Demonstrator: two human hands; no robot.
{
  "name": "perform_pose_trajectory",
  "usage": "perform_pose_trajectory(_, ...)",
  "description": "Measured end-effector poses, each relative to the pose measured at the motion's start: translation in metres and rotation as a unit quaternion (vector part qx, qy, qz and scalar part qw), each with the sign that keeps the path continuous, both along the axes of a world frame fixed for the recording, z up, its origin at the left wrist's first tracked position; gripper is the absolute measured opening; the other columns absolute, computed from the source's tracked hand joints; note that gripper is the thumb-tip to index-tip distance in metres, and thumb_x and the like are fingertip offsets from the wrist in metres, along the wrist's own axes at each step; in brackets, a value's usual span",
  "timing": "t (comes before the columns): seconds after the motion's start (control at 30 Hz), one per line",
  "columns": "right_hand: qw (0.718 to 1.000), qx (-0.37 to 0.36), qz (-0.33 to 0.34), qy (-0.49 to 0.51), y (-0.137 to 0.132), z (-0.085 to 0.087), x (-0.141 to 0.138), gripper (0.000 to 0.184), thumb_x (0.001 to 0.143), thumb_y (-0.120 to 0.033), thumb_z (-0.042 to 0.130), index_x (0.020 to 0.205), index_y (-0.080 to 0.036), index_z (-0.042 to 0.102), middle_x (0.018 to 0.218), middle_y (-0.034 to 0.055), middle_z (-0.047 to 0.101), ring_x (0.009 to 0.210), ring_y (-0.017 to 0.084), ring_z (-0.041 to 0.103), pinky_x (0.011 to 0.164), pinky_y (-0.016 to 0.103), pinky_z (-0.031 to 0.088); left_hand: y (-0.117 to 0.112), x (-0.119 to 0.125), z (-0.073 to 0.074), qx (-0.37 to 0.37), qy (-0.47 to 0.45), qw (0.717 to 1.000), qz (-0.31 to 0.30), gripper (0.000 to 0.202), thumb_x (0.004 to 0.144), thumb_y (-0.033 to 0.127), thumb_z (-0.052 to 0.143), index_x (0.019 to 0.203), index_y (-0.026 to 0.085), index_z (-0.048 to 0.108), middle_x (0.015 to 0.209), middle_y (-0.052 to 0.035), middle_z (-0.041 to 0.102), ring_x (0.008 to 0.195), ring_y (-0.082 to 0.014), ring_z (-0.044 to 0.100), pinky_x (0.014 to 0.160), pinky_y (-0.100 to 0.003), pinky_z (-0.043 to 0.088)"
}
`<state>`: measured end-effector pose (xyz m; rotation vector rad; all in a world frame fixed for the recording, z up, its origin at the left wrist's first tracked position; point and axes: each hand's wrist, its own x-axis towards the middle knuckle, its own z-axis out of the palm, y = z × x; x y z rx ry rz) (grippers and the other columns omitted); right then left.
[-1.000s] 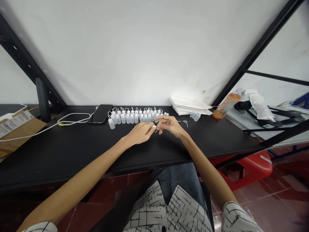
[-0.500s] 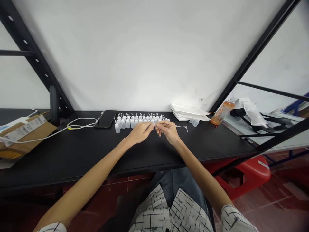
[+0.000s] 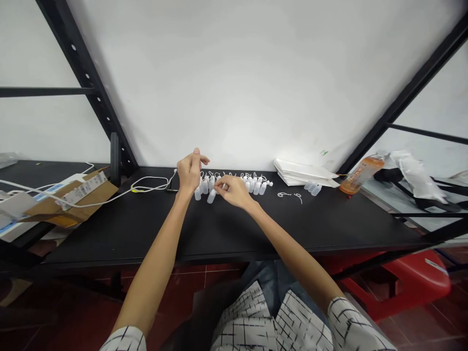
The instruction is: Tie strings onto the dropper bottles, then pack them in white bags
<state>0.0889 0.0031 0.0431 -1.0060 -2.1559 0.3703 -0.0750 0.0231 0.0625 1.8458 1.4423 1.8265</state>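
Head view: the left hand (image 3: 190, 173) is raised above the back of a black tabletop (image 3: 219, 239), its fingers loosely bent upward and its thumb close by, neither spread flat nor plainly pinching; whether it holds anything is too small to tell. The right hand (image 3: 232, 191) sits lower, curled over a row of small translucent white plastic dropper bottles (image 3: 256, 187), with thumb and forefinger drawn close together at the near side of the row, though what they pinch cannot be told. A tilted translucent bottle (image 3: 211, 196) sits just in front of the row, between the hands. Farther right lie thin white cord loops (image 3: 288, 195), then a few small translucent bottle bodies (image 3: 312, 189) near a stack of white paper sheets (image 3: 303, 173) and a tilted plastic bottle of orange drink (image 3: 361, 174). Farther left, a white cable (image 3: 149, 184) runs toward a brown cardboard box (image 3: 73, 195) with a white label.
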Motion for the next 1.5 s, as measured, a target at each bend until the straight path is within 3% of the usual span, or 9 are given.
perform_pose_trajectory(0.13,0.998,0.011,-0.028,-0.060,0.008,-0.002,-0.020,0.015,0.083,-0.016,0.057,0.083,-0.020,0.072,0.085,0.0023,0.068,0.075,0.016,0.059,0.068,0.027,0.040,0.009,-0.007,-0.005,0.023,-0.064,0.997,0.029,0.068,0.099,0.053,0.026,0.065,0.014,0.070,0.064,-0.0060,0.066,0.054,-0.0122,0.053,0.059,-0.027,0.040)
perform_pose_trajectory(0.43,0.991,0.033,-0.055,-0.116,0.007,-0.002,-0.039,0.018,0.089,-0.021,0.054,0.095,-0.021,0.071,0.097,0.0033,0.069,0.087,0.019,0.061,0.066,0.027,0.038,0.008,-0.006,-0.004,0.034,-0.042,0.998,0.044,0.069,0.100,0.054,0.026,0.065,0.015,0.070,0.059,-0.0046,0.064,0.055,-0.0122,0.055,0.060,-0.026,0.041)
perform_pose_trajectory(0.73,0.993,0.079,-0.068,-0.054,-0.001,-0.005,-0.015,0.023,0.092,-0.021,0.051,0.106,-0.020,0.069,0.097,0.0028,0.069,0.077,0.015,0.062,0.067,0.025,0.040,0.002,0.000,-0.004,0.084,-0.029,0.995,0.047,0.072,0.101,0.055,0.020,0.068,0.014,0.070,0.061,-0.0053,0.062,0.056,-0.0119,0.054,0.057,-0.026,0.039)
perform_pose_trajectory(0.83,0.982,0.128,-0.133,-0.040,-0.004,-0.007,0.013,0.026,0.095,-0.022,0.046,0.104,-0.019,0.069,0.096,0.0047,0.070,0.073,0.014,0.061,0.065,0.024,0.039,0.000,0.006,-0.006,0.104,-0.012,0.994,0.041,0.070,0.101,0.053,0.021,0.067,0.014,0.069,0.059,-0.0050,0.061,0.055,-0.0121,0.053,0.057,-0.026,0.039)
perform_pose_trajectory(0.93,0.949,0.194,-0.245,-0.043,-0.002,-0.012,0.053,0.029,0.096,-0.024,0.042,0.101,-0.018,0.070,0.088,0.0059,0.070,0.071,0.015,0.061,0.061,0.025,0.035,-0.006,0.016,-0.010,0.124,0.046,0.991,0.020,0.064,0.101,0.048,0.025,0.067,0.014,0.068,0.061,-0.0050,0.062,0.057,-0.0129,0.055,0.059,-0.027,0.040)
perform_pose_trajectory(1.1,0.880,0.259,-0.391,-0.070,0.008,-0.023,0.149,0.030,0.096,-0.028,0.043,0.103,-0.017,0.070,0.087,0.0088,0.068,0.071,0.015,0.060,0.058,0.026,0.032,-0.023,0.048,-0.023,0.138,0.191,0.971,-0.043,0.050,0.099,0.037,0.034,0.067,0.015,0.065,0.068,-0.0061,0.064,0.065,-0.0148,0.058,0.064,-0.027,0.042)
perform_pose_trajectory(1.3,0.797,0.203,-0.562,-0.087,0.006,-0.041,0.270,0.035,0.093,-0.039,0.050,0.113,-0.016,0.067,0.097,0.0106,0.065,0.076,0.019,0.059,0.056,0.026,0.027,-0.035,0.089,-0.055,0.136,0.328,0.928,-0.117,0.047,0.098,0.034,0.043,0.057,0.016,0.056,0.059,-0.0028,0.056,0.059,-0.0133,0.051,0.057,-0.027,0.036)
perform_pose_trajectory(1.4,0.780,0.153,-0.603,-0.076,0.005,-0.050,0.298,0.039,0.088,-0.046,0.056,0.112,-0.016,0.067,0.095,0.0098,0.063,0.078,0.020,0.057,0.057,0.026,0.026,-0.035,0.095,-0.064,0.120,0.346,0.920,-0.139,0.047,0.098,0.034,0.045,0.056,0.016,0.055,0.057,-0.0015,0.053,0.058,-0.0127,0.049,0.055,-0.026,0.032)
perform_pose_trajectory(1.5,0.788,0.098,-0.603,-0.075,0.008,-0.055,0.302,0.040,0.086,-0.048,0.059,0.111,-0.017,0.066,0.094,0.0080,0.062,0.077,0.019,0.055,0.058,0.026,0.024,-0.033,0.092,-0.064,0.108,0.347,0.922,-0.136,0.046,0.098,0.034,0.046,0.056,0.015,0.055,0.058,-0.0011,0.053,0.057,-0.0123,0.048,0.055,-0.026,0.032)
